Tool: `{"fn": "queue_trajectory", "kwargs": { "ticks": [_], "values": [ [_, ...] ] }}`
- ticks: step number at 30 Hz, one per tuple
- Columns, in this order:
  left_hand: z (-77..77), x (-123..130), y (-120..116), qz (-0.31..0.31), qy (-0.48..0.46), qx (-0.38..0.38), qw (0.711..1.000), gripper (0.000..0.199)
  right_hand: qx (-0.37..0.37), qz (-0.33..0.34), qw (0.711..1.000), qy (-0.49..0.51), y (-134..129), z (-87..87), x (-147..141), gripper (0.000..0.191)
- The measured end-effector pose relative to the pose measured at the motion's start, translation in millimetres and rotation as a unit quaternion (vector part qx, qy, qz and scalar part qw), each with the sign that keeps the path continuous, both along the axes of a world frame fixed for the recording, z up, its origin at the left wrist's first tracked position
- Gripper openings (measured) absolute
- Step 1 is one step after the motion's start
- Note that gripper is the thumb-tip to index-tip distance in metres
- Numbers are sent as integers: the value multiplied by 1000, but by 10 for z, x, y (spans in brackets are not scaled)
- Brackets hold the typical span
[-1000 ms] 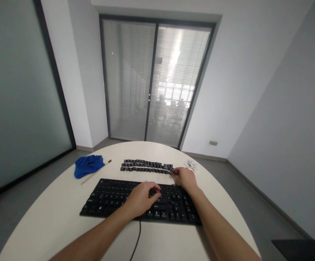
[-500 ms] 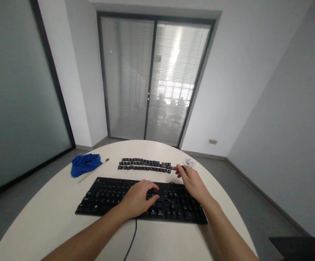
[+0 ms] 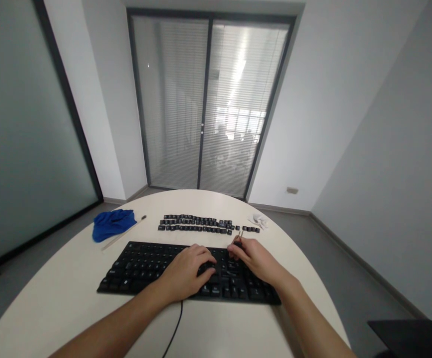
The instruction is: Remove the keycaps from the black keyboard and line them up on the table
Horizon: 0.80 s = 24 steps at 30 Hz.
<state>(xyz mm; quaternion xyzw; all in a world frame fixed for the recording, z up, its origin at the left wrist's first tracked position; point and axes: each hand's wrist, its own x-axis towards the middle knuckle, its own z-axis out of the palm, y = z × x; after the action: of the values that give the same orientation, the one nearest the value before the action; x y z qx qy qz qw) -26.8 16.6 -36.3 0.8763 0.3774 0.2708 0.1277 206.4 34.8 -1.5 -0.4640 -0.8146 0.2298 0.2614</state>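
A black keyboard (image 3: 141, 263) lies on the round table, some keys gone from its upper part. My left hand (image 3: 189, 271) rests on its middle, thumb and fingers apart, holding nothing. Over the keyboard's upper right side, my right hand (image 3: 253, 256) is closed on a small tool, which looks like a keycap puller (image 3: 240, 233). Two thin wire prongs stick up from it; the rest is hidden by my fingers. Beyond the keyboard, loose black keycaps (image 3: 197, 228) lie in rows, with several more keycaps (image 3: 251, 229) off to the right.
On the pale round table (image 3: 219, 328), a blue cloth (image 3: 113, 224) lies at the left beside a thin-handled brush (image 3: 124, 232). A crumpled white tissue (image 3: 258, 221) sits at the back right. The keyboard's cable (image 3: 174, 330) runs toward me.
My right hand has come back from the keycap rows to the keyboard, the tool's prongs now pointing up. The keycaps at the right now show. My left hand stays on the keyboard.
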Motion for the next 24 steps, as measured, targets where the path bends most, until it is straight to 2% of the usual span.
{"fn": "queue_trajectory", "kwargs": {
  "ticks": [6,11,15,24],
  "values": [
    [12,-2,-3,-2,3,-6,1000,19,38,5,997,-66,-45,6,-56,28],
    [33,-13,-28,-16,10,0,1000,26,20,40,997,-61,-83,51,-51,27],
    [43,-15,-33,-52,26,1,998,31,19,29,997,-65,-80,48,-26,29],
    [25,-17,-19,-59,26,-4,998,31,0,9,1000,6,14,-62,-32,37]
  ]
}}
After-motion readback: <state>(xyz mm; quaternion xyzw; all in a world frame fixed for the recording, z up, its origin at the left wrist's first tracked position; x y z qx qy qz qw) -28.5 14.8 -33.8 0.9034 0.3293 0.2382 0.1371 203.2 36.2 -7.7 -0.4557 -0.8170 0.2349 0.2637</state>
